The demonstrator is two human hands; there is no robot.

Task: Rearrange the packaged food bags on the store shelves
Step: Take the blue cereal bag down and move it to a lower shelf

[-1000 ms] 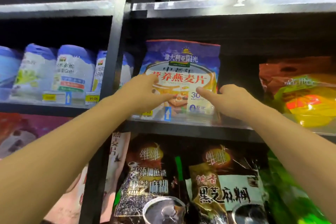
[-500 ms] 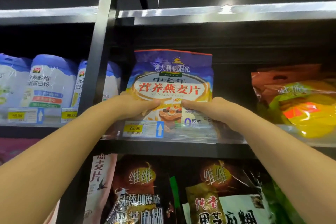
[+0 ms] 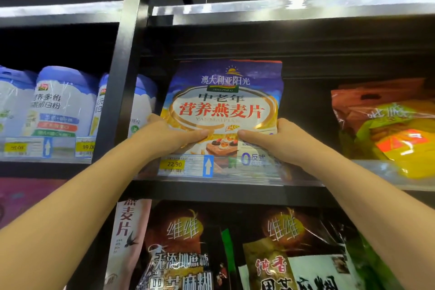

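**Both hands close on the oat bag**

A second ago the left hand [image 3: 164,135] and right hand [image 3: 270,140] only reach toward the purple oatmeal bag [image 3: 223,101]. Now each grips a lower side edge, thumbs lying across the front and nearly meeting. The bag stands more squarely upright, its printed face less covered than before.

The oatmeal bag [image 3: 223,110] stands upright on the shelf [image 3: 235,193], facing front: purple-blue top with a sun logo, a white oval panel with red lettering, a cake picture low down. The left hand [image 3: 169,136] and right hand [image 3: 270,141] grip its lower sides, thumbs across the front.
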